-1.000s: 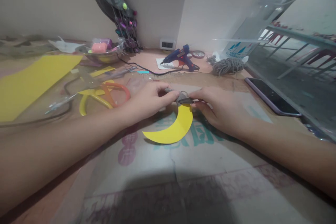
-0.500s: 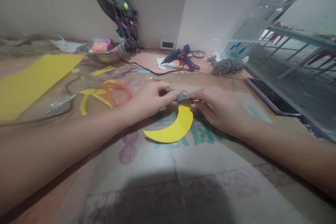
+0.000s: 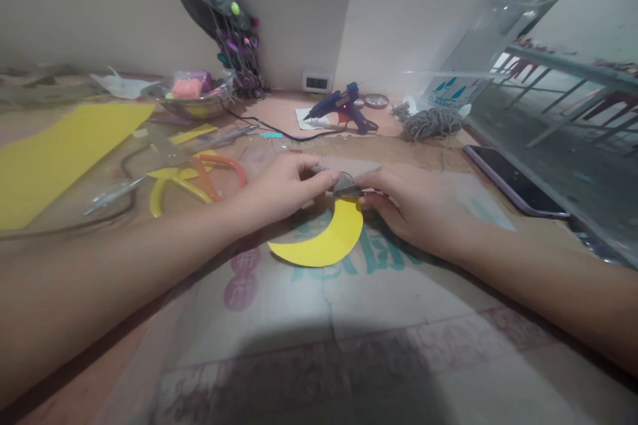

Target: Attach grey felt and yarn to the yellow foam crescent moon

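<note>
A yellow paper crescent (image 3: 326,242) lies on a printed sack sheet (image 3: 319,319) in the middle of the floor. At its upper tip, my left hand (image 3: 282,189) and my right hand (image 3: 413,202) meet, both pinching a short piece of grey cord (image 3: 343,182). Fingertips of both hands are closed on that cord, right at the crescent's tip. Both forearms reach in from the lower corners.
Orange and yellow scissors (image 3: 199,179) lie left of my hands, with a yellow sheet (image 3: 60,156) farther left. A blue glue gun (image 3: 341,106) with its cable, a bundle of grey yarn (image 3: 431,123), a bowl (image 3: 192,96) and a phone (image 3: 513,179) lie around.
Both hands stay pinched on the grey cord at the crescent's tip; the view has shifted slightly, with hands and crescent a little higher and left.
</note>
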### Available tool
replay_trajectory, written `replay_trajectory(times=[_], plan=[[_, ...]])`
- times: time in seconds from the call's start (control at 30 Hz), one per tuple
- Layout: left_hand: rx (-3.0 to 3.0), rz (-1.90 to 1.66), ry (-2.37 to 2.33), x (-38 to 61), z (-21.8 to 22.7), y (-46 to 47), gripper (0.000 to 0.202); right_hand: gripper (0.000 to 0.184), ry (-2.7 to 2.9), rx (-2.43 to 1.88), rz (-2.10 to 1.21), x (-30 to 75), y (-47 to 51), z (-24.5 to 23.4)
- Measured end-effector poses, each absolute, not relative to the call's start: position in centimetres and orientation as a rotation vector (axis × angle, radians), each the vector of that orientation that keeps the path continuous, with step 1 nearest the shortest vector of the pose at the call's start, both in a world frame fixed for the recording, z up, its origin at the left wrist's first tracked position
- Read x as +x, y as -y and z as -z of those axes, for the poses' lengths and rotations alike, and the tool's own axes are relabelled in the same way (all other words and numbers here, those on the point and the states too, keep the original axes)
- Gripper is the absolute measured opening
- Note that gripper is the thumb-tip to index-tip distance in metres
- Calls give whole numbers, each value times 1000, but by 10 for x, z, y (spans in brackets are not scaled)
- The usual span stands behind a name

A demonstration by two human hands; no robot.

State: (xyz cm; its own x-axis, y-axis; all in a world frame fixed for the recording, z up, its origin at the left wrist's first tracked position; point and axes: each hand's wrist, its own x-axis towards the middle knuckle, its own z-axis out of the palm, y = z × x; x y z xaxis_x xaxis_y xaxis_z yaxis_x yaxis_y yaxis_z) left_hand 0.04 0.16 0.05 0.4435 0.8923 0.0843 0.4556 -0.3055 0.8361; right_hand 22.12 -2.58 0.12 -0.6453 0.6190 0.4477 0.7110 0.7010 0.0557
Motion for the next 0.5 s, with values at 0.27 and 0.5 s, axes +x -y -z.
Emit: replay_trajectory(times=[0.27, 0.5], plan=[[1927, -726, -1129, 0, 0, -2, 32, 17, 2501, -1029, 314, 221, 24, 1], [1956, -726, -1121, 0, 1, -2, 32, 18, 2507, -1054, 300, 220, 25, 0]])
